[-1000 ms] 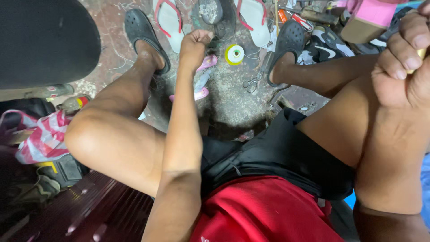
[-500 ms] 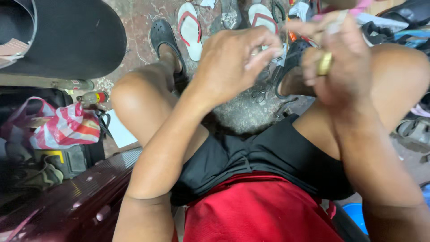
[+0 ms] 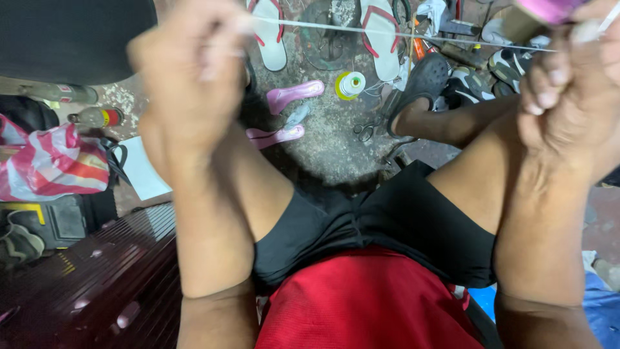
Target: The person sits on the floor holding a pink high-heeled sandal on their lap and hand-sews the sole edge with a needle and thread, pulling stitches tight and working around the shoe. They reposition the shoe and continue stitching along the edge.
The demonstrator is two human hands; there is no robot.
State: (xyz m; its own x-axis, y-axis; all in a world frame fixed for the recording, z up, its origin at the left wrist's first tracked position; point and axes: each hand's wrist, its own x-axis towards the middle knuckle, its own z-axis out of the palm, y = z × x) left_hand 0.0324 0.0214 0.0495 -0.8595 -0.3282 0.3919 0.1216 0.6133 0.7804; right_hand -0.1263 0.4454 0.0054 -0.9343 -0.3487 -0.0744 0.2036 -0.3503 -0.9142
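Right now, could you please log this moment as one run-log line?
left hand: pinching thread | right hand: gripping other thread end | thread: taut between hands | floor: thread spool, scissors, pink soles

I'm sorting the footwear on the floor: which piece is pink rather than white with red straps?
The pink shoe sole beside the yellow thread spool, with a second pink piece just below it. The two flip-flops farther away are white with red straps.

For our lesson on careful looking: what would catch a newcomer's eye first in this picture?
First, the two raised hands: the left hand and right hand pull a thin white thread taut across the top. Below them, on the stone floor, lie a yellow thread spool, pink soles and white sandals with red straps.
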